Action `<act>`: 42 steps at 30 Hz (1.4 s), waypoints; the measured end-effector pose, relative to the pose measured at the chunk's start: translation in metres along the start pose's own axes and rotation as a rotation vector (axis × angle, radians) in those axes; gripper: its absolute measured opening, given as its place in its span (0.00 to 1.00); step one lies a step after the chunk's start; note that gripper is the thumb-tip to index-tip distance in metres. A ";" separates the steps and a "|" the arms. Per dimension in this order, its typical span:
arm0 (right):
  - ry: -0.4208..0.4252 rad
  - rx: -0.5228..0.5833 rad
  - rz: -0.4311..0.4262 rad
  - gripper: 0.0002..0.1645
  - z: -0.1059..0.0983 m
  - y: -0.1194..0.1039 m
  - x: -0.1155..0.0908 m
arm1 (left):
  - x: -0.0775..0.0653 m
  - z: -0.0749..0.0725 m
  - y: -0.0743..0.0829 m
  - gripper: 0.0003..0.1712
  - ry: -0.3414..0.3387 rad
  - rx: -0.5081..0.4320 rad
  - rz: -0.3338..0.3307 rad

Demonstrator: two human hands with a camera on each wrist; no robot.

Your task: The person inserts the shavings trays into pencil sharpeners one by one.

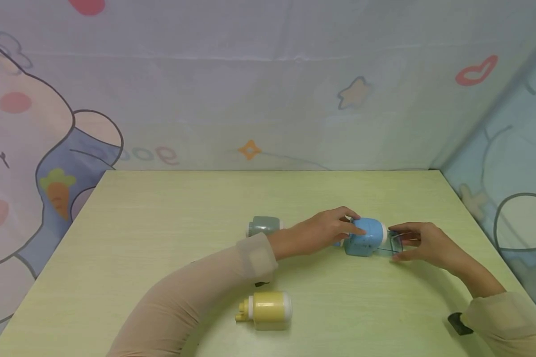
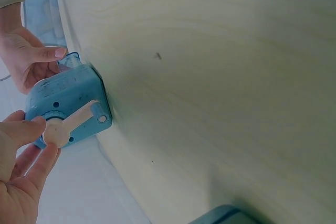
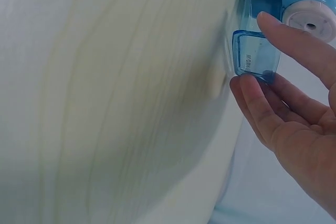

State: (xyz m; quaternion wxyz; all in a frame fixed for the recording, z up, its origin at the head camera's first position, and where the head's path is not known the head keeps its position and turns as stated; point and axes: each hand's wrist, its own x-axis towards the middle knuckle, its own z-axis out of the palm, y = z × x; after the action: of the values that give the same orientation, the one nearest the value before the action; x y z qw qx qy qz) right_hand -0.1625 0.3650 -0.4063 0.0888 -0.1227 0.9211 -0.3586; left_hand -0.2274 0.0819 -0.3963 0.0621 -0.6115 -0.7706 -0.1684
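A blue hand-crank pencil sharpener rests toward the right of the table, held between both hands. My left hand grips its crank end; in the left wrist view, thumb and fingers pinch the hub of the pale crank handle. At the opposite end, a clear blue shavings drawer sticks out of the body beneath the white pencil-hole ring. My right hand holds this drawer, thumb along one side and fingertips at the other, as the right wrist view shows.
A grey-green sharpener stands behind my left forearm, partly covered by the sleeve. Nearer the front is a yellow sharpener, its crank pointing left. A printed cloth hangs along the table's back edge, with another at the right.
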 end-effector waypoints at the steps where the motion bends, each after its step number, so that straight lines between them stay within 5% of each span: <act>1: -0.001 0.000 -0.002 0.41 0.000 -0.001 0.000 | 0.000 0.000 0.000 0.21 -0.002 0.004 0.000; 42: 0.026 0.068 -0.101 0.37 0.024 -0.015 0.024 | -0.001 0.000 -0.001 0.23 -0.013 -0.029 -0.002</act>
State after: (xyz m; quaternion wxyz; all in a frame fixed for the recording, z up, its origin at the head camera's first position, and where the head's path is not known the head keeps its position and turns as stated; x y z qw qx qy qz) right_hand -0.1765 0.3322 -0.4148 0.0628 -0.1613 0.9020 -0.3955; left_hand -0.2285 0.0811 -0.3968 0.0482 -0.6127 -0.7690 -0.1757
